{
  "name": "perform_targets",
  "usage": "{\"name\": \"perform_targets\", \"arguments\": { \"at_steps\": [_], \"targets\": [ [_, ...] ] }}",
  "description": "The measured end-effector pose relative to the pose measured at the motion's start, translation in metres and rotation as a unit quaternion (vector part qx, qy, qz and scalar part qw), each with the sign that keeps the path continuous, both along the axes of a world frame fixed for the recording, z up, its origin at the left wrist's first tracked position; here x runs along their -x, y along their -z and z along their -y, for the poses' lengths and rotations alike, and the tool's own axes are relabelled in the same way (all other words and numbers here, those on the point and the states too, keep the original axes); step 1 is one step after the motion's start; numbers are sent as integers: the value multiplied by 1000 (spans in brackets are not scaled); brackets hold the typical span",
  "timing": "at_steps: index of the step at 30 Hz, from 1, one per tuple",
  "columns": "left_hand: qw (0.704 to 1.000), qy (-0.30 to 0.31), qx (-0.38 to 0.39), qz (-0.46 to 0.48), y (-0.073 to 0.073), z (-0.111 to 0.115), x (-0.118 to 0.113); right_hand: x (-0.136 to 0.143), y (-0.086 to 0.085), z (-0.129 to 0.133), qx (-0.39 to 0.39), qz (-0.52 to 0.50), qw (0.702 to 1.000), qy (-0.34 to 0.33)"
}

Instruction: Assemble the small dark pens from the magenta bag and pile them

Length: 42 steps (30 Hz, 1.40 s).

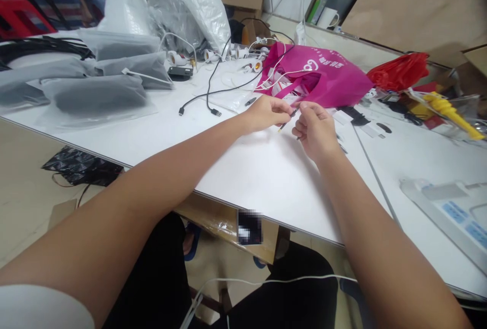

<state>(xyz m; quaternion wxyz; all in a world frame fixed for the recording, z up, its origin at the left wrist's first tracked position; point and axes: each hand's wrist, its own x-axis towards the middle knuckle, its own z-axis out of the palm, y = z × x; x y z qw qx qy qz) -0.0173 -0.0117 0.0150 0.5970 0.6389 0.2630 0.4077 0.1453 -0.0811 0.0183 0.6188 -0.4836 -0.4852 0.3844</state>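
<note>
Head | hands [268, 114] [317, 129] hold thin piece [282, 126] | pink bag [327, 78] behind | tabletop [258, 172] to near edge [220, 200]

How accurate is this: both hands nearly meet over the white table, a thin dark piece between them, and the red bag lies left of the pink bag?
The side is wrong: in the head view, the red bag lies right of the pink bag. The rest stands: left hand and right hand nearly meet over the white table, a thin dark piece between them.
</note>
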Motion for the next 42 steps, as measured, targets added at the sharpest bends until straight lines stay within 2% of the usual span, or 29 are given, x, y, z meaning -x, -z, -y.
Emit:
{"name": "perform_targets", "arguments": {
  "at_steps": [4, 9, 14, 17, 22, 26, 29, 32, 37, 40, 42],
  "targets": [
    [1000, 16, -15, 1, 5, -3, -1, -1, 1, 0, -10, -6, 1000, -4],
    [999, 14, -32, -25, 3, 0, -2, -1, 2, -1, -6, 5, 1000, -11],
    [999, 29, 16, 10, 1, 5, -5, -1, 3, -1, -14, 4, 1000, -16],
    [999, 28, 20, 29, 2, 6, -6, -4, 4, -2, -29, 3, 1000, 2],
    [998, -47, -42, 15, 7, 5, -7, -7, 7, -6, -24, 24, 997, 65],
    [989, -73, -125, -22, 11, 4, -7, -6, 7, -6, -2, 30, 997, 71],
    [985, -89, -145, -30, 9, 5, -8, -5, 5, -4, 2, 32, 998, 58],
    [990, -98, -97, -13, 4, 6, -9, -3, 1, -2, 3, 25, 999, 44],
    [991, -104, 35, 75, -4, 2, -9, 2, -6, 4, 49, 18, 998, 26],
    [985, -104, 67, 118, -5, -6, -8, 6, -7, 10, 108, 18, 993, -43],
    [986, -101, 47, 123, -6, -13, -7, 9, -7, 13, 142, 26, 985, -98]
  ]
}}
